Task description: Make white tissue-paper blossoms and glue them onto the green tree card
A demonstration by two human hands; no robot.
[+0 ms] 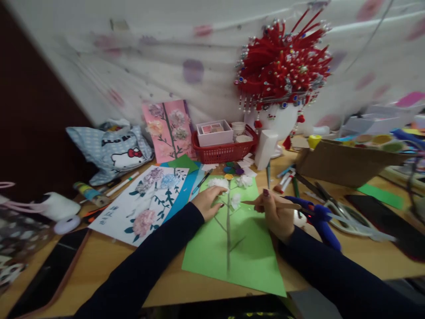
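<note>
Flat on the desk lies a green sheet (250,252) with a drawn dark stem and branches. White paper flowers (245,181) sit on its upper part. My left hand (210,203) rests on the sheet's upper left, fingers apart, fingertips near a white flower. My right hand (278,217) is over the sheet's right edge, closed around a thin pointed wooden stick (282,204). The stick's tip points left, beside a small white petal piece (235,201). A blue glue gun (322,223) lies just right of my right hand.
A white sheet with flower artwork (113,221) lies left, a phone (49,270) beyond it. Behind are a red basket (219,153), a pink flower card (161,153) and a red beaded headdress (285,66). Scissors (345,217), a cardboard piece (345,164) and a black phone (388,226) are right.
</note>
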